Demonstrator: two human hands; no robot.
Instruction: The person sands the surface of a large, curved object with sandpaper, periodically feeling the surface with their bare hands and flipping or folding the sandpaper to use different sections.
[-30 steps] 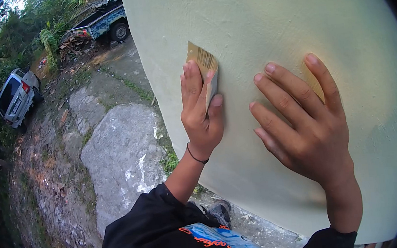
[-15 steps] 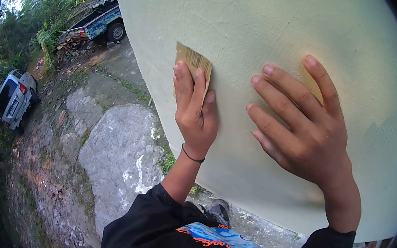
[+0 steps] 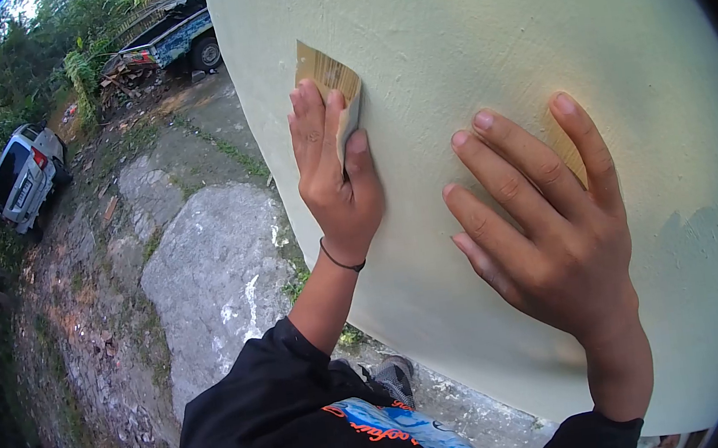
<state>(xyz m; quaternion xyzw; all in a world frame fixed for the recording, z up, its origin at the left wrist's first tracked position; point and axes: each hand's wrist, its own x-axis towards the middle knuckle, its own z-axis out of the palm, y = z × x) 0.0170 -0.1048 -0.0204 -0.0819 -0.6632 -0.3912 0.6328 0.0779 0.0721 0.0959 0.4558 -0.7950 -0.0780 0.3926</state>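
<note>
My left hand (image 3: 337,173) presses a tan, brown-streaked sheet of sandpaper (image 3: 329,68) to a pale cream wall (image 3: 443,28). Its fingers lie over the sheet, and the sheet's upper corner sticks out beyond the fingertips. One side of the sheet curls between the fingers and thumb. Further right, my right hand (image 3: 550,233) rests on the same wall with its fingers stretched out and spread. A yellowish patch of the wall surface shows between two of those fingers.
Rough ground with a big grey concrete slab (image 3: 214,276) lies to the left of the wall. Beyond it stand a silver car (image 3: 22,183) and a blue-sided pickup (image 3: 179,43). My shoe (image 3: 394,377) is beside the wall's base.
My left hand and the sandpaper have slid up the wall and slightly left. My right hand has stayed almost in the same place.
</note>
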